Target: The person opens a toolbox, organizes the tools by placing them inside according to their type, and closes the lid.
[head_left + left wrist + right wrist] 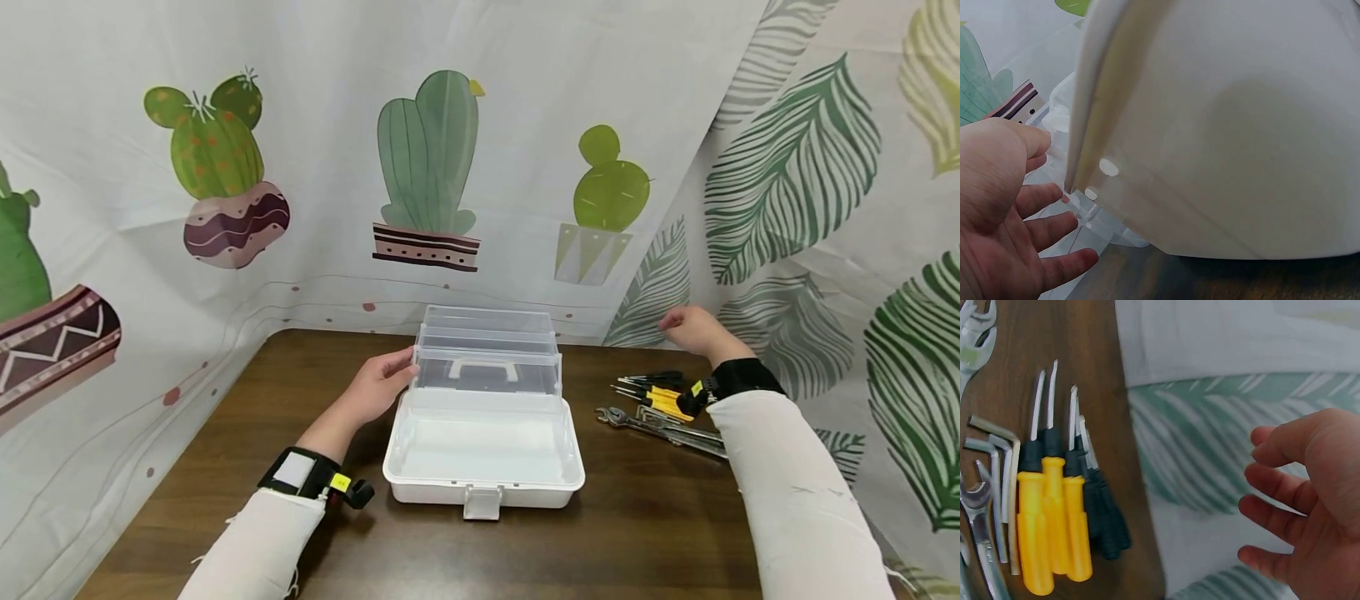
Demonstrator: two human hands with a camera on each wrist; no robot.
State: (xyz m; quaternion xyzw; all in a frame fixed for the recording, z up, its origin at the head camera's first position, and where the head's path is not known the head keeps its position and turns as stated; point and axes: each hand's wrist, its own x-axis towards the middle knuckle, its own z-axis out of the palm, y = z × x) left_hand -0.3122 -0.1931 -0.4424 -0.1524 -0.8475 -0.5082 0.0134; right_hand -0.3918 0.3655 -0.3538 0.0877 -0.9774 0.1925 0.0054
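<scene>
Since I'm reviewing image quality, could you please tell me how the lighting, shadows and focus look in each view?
Head view: bright, a soft sheen on the table in front of the box, shadow left of it; left wrist view: dimmer, a broad soft shadow on the box; right wrist view: also dim, though the yellow screwdrivers look fairly clear.

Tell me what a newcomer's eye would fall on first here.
Probably the white case, open near the middle of the table, its clear lid raised. Next come the yellow-handled tools to its right, then the big printed cacti across the white cloth behind.
</scene>
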